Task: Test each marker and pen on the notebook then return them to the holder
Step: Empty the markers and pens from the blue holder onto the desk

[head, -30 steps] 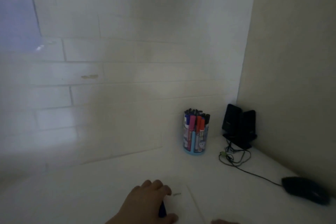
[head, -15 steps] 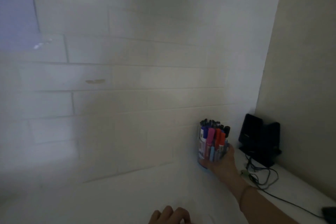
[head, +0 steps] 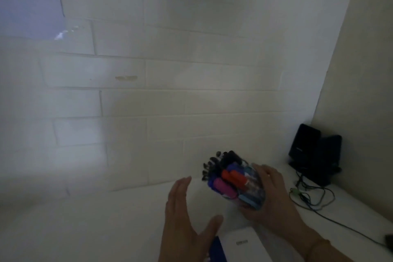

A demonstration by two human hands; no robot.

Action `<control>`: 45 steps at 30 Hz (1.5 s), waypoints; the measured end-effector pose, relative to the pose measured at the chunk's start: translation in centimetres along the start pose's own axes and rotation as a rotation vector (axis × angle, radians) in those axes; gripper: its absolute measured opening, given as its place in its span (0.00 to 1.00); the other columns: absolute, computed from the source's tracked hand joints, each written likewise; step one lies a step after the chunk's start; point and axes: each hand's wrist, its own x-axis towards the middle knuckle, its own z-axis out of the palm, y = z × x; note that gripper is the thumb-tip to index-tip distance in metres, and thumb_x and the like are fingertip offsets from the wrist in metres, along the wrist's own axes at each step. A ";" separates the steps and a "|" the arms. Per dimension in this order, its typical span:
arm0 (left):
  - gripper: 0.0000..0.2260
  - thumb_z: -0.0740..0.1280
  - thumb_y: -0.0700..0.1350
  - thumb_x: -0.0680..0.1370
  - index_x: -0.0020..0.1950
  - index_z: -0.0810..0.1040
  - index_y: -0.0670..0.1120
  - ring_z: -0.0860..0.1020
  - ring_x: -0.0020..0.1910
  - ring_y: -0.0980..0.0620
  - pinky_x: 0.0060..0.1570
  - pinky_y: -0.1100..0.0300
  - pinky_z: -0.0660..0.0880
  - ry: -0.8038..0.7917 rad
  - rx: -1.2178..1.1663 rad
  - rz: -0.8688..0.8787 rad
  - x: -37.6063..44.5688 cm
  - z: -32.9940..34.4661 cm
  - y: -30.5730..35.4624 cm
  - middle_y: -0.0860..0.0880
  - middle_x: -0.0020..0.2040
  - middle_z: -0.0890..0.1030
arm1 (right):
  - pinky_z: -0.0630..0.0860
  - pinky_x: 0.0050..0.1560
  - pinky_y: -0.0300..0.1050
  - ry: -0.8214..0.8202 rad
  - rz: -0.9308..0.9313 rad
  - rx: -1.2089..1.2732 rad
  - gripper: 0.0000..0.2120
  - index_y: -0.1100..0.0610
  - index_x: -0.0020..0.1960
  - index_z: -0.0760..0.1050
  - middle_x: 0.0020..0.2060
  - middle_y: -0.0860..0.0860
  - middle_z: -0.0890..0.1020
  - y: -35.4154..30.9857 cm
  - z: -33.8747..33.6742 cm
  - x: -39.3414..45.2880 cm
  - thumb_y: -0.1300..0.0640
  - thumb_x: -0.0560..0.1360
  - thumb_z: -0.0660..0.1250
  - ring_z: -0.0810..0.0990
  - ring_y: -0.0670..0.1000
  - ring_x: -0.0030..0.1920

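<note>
A pale sheet [head: 27,0] hangs on the white brick wall [head: 170,70] at far left, its lower corner catching a glint of light. Below, the white tabletop [head: 85,229] runs toward the corner of the room.

The left hand [head: 182,217] floats above the tabletop, palm turned toward the holder, fingers [head: 180,187] straight and together, thumb spread out to the side; it holds nothing. Just beneath its thumb lies a dark blue object [head: 217,249], too blurred to identify, and next to that a white notebook [head: 244,244] with a small dark label near its top edge, lying flat at the near edge of the tabletop.

To the right of the left hand, the holder [head: 253,189], a clear cup with a light blue base, is tipped over toward the left so that its open mouth faces the wall. It is packed with markers and pens [head: 225,174]: black caps at the top, orange, pink, blue and purple ones below. The right hand [head: 270,195] grips the holder from the right and underneath, fingers curled over its side, and carries it off the tabletop.

Further right, in the corner, stand two black speakers [head: 314,151], with thin cables [head: 314,198] trailing loosely across the tabletop in front of them toward the right edge.
</note>
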 end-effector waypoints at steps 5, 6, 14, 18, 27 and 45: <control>0.43 0.68 0.70 0.61 0.68 0.44 0.75 0.59 0.72 0.55 0.69 0.53 0.63 0.004 0.026 0.035 0.5 -0.8 -0.4 0.67 0.73 0.48 | 0.68 0.61 0.40 -0.176 -0.373 -0.203 0.46 0.53 0.72 0.60 0.64 0.50 0.66 -2.0 -0.6 0.6 0.38 0.60 0.72 0.64 0.49 0.64; 0.42 0.67 0.68 0.62 0.68 0.44 0.75 0.57 0.72 0.56 0.69 0.55 0.63 -0.027 0.086 0.054 0.4 -0.7 -0.4 0.67 0.73 0.46 | 0.65 0.64 0.39 -0.206 -0.369 -0.160 0.45 0.51 0.73 0.59 0.65 0.48 0.64 -2.1 -0.4 0.6 0.38 0.61 0.71 0.62 0.48 0.66; 0.31 0.69 0.48 0.74 0.61 0.57 0.79 0.61 0.67 0.65 0.68 0.61 0.66 -0.128 0.027 0.028 0.7 -0.3 -1.4 0.66 0.71 0.53 | 0.71 0.58 0.33 -0.469 0.213 0.781 0.55 0.42 0.72 0.50 0.70 0.43 0.65 0.0 -0.7 0.9 0.53 0.57 0.82 0.69 0.39 0.67; 0.28 0.67 0.41 0.76 0.63 0.61 0.70 0.62 0.64 0.71 0.61 0.75 0.66 -0.093 -0.020 -0.015 0.9 -0.4 -1.6 0.61 0.69 0.61 | 0.76 0.57 0.45 -0.486 0.246 0.815 0.45 0.53 0.70 0.61 0.63 0.53 0.76 -0.1 1.0 0.9 0.54 0.59 0.82 0.77 0.52 0.62; 0.38 0.70 0.50 0.74 0.68 0.44 0.64 0.51 0.73 0.57 0.69 0.62 0.49 -0.033 0.076 -0.116 0.6 -0.1 -1.1 0.56 0.75 0.49 | 0.81 0.46 0.55 -0.072 0.479 1.164 0.47 0.49 0.69 0.66 0.59 0.57 0.77 -4.5 2.1 3.0 0.48 0.54 0.82 0.80 0.58 0.55; 0.41 0.69 0.55 0.72 0.72 0.43 0.62 0.43 0.75 0.56 0.72 0.56 0.44 -0.106 0.236 -0.138 0.5 -0.3 -1.6 0.62 0.73 0.43 | 0.80 0.45 0.38 0.233 0.346 0.960 0.34 0.50 0.64 0.67 0.56 0.50 0.76 -5.7 0.5 6.6 0.53 0.62 0.76 0.78 0.53 0.56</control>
